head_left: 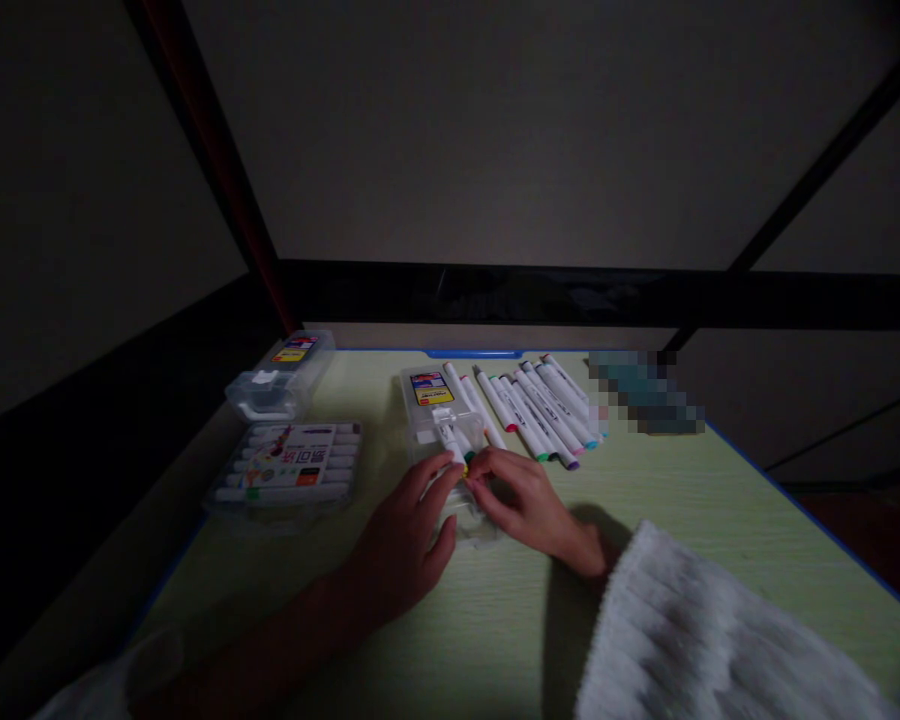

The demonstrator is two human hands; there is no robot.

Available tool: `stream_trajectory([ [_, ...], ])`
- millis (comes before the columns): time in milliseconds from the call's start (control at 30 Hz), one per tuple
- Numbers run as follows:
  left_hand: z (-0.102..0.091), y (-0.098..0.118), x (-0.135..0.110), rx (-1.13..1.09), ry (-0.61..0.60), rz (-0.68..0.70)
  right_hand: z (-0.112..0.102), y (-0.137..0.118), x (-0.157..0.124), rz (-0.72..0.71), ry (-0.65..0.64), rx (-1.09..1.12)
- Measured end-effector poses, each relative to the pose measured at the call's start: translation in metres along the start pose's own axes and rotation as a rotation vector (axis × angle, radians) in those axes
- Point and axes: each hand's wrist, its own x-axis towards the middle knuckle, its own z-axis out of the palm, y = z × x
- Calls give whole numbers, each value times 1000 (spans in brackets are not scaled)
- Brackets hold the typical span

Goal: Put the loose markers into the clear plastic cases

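A white marker [450, 440] with a yellow end slants over the open clear plastic case [414, 408] at the middle of the table. Fingers of my left hand [405, 535] are closed on its near part, the thumb lower down over the case. My right hand [523, 498] pinches at the yellow end from the right; its fingertips partly hide that end. Beside the marker, a dark green marker end [468, 456] shows in the case. The case's lid, with a yellow and blue label [431, 389], lies toward the back.
Several loose white markers [536, 408] with coloured ends lie right of the case. At left are a filled marker case [289, 462] and another clear case [300, 365] behind it. A pixelated flat object [645, 392] sits at back right. The table [682, 500] has blue edging.
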Motion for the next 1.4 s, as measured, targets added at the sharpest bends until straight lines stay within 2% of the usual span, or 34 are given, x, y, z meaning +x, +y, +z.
stream_trajectory([
  [1400,-1,2,1,9,13,12,2,1,1,37,0,-20],
])
